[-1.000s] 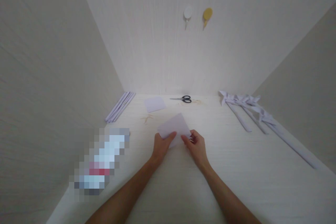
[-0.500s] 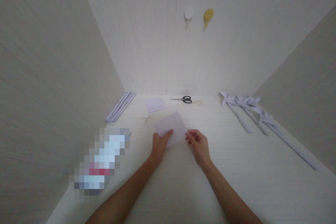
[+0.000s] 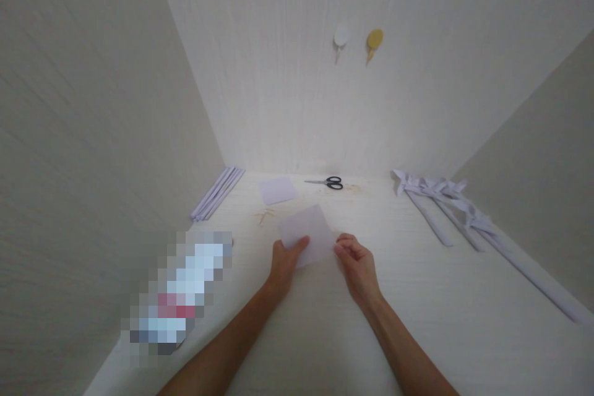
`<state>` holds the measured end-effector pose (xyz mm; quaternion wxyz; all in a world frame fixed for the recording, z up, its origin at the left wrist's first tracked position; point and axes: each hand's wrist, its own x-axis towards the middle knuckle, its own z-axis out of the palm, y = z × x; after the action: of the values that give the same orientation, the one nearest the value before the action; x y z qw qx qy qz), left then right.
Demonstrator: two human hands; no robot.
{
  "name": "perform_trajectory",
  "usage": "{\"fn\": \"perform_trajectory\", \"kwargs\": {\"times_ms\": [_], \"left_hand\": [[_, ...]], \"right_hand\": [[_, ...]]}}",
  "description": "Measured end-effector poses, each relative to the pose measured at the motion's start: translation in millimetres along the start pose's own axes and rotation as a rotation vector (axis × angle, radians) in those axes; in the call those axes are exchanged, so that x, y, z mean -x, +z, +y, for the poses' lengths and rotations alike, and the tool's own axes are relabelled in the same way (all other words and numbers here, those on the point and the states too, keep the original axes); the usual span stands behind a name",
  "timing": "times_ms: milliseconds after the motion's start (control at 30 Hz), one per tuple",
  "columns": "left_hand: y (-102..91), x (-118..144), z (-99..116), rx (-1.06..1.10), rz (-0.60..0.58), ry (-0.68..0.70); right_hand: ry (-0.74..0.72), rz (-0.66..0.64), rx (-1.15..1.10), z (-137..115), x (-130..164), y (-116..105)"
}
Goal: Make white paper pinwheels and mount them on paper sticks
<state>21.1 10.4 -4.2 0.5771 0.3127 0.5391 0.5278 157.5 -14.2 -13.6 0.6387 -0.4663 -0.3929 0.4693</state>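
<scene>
Head view shows my left hand and my right hand both closed on one pale paper sheet, the left with the thumb laid over the near-left edge, the right pinching the near-right corner between thumb and fingertips. The sheet sits near the middle of the tabletop, tilted, its far corner pointing away from me; whether the far part rests on the surface or is lifted slightly I cannot tell. Compared with a second ago, the sheet has been turned a little and my right hand has drawn from the sheet's near edge out to its right corner, fingers now curled tighter; the left hand keeps its place. In my judgement the paper is being squared up between both hands, and no crease is yet visible. Beyond the sheet lie a second, smaller paper square, black-handled scissors and some thin pale sticks. A bundle of rolled paper tubes lies along the left wall, and finished paper pinwheels lie at the right. A blurred-out object sits left of my left forearm, well apart from the sheet.
</scene>
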Motion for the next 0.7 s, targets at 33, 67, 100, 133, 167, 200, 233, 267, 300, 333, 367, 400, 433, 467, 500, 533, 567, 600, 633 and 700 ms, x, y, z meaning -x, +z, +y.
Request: {"fn": "perform_trajectory", "kwargs": {"times_ms": [33,67,100,133,167,200,233,267,300,333,367,400,433,467,500,533,567,600,633,700], "left_hand": [[-0.2,-0.6,-0.5,0.009,-0.007,-0.003],[-0.3,-1.3,-1.1,0.017,-0.010,-0.007],[-0.5,-1.9,-1.7,0.023,-0.011,-0.007],[-0.5,-2.3,-2.2,0.023,-0.003,-0.010],[-0.5,-2.5,-2.5,0.019,0.004,-0.010],[-0.3,-2.4,-2.7,0.012,-0.003,-0.007],[-0.1,-2.1,-2.6,0.002,-0.012,-0.002],[0.1,-1.6,-2.4,-0.011,-0.021,0.002],[0.3,-0.9,-2.2,-0.026,-0.026,0.003],[0.4,-0.2,-1.8,-0.040,-0.026,0.001],[0.5,0.6,-1.4,-0.053,-0.025,0.001],[0.5,1.2,-0.9,-0.063,-0.020,-0.001],[0.5,1.7,-0.5,-0.073,-0.018,-0.002],[0.6,2.2,0.1,-0.083,-0.023,-0.002],[0.6,2.4,0.6,-0.091,-0.028,0.003],[0.7,2.6,1.0,-0.098,-0.030,0.006],[0.8,2.6,1.3,-0.104,-0.030,0.007],[0.8,2.4,1.5,-0.108,-0.026,0.004],[0.8,2.1,1.4,-0.111,-0.022,0.001],[0.6,1.2,0.8,-0.104,-0.012,-0.009]], "right_hand": [[0.020,0.002,-0.011,-0.4,-0.6,-0.1],[0.038,0.003,-0.018,-0.8,-1.1,-0.2],[0.051,0.003,-0.016,-1.2,-1.4,-0.3],[0.057,0.000,-0.005,-1.7,-1.5,-0.3],[0.055,-0.003,0.012,-2.2,-1.4,-0.2],[0.054,-0.007,0.032,-2.6,-1.1,0.1],[0.049,-0.012,0.053,-2.9,-0.7,0.4],[0.042,-0.016,0.074,-3.1,-0.3,0.8],[0.033,-0.018,0.091,-3.1,0.0,1.2],[0.023,-0.020,0.105,-2.9,0.1,1.5],[0.009,-0.021,0.119,-2.5,0.0,1.6],[-0.005,-0.025,0.136,-1.9,-0.2,1.5],[-0.020,-0.030,0.154,-1.2,-0.4,1.1],[-0.036,-0.035,0.173,-0.4,-0.8,0.6],[-0.053,-0.036,0.193,0.3,-1.1,-0.1],[-0.070,-0.032,0.209,1.0,-1.3,-0.8],[-0.084,-0.024,0.218,1.5,-1.4,-1.4],[-0.095,-0.017,0.221,2.0,-1.4,-1.9],[-0.103,-0.011,0.221,2.3,-1.3,-2.2],[-0.106,-0.020,0.213,2.4,-1.0,-1.9]]}}
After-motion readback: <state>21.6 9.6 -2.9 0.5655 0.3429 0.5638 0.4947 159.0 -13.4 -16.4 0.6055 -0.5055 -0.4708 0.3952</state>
